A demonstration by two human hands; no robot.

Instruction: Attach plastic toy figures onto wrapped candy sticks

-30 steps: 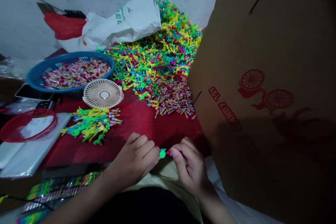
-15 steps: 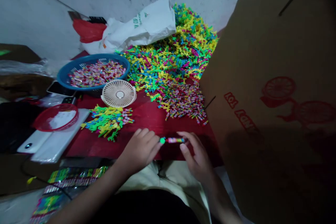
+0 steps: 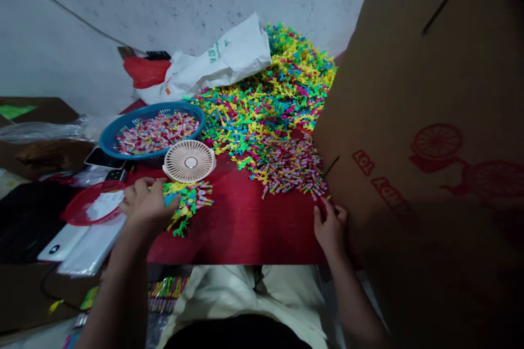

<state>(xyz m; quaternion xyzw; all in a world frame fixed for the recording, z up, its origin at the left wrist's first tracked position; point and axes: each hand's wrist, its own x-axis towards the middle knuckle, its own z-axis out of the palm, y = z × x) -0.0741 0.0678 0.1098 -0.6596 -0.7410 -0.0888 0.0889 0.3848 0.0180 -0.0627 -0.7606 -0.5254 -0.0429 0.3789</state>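
My left hand (image 3: 145,204) is over the left end of a small bunch of green, yellow and blue plastic figures (image 3: 188,204) with pink-wrapped tubes at their right ends. Its fingers are bent and apart, and partly hide the bunch; no held piece can be made out. On the right, my right hand (image 3: 332,223) reaches the front edge of a pile of small pink-wrapped tubes (image 3: 290,166). Its thumb and forefinger are apart, with the fingertips beside the nearest tubes. Behind the tubes rises a large heap of loose coloured figures (image 3: 282,82).
A blue basket (image 3: 105,139) of wrapped tubes stands behind a round white fan (image 3: 190,162). Left are a red basket (image 3: 73,210) and plastic sleeves (image 3: 90,245). A white sack (image 3: 233,57) lies against the heap. A tall cardboard box (image 3: 409,82) walls off the right.
My hands have parted from the middle, where they held a green-topped figure and a wrapped tube. The left has gone left to the bunch, the right to the tube pile. The view has shifted slightly.
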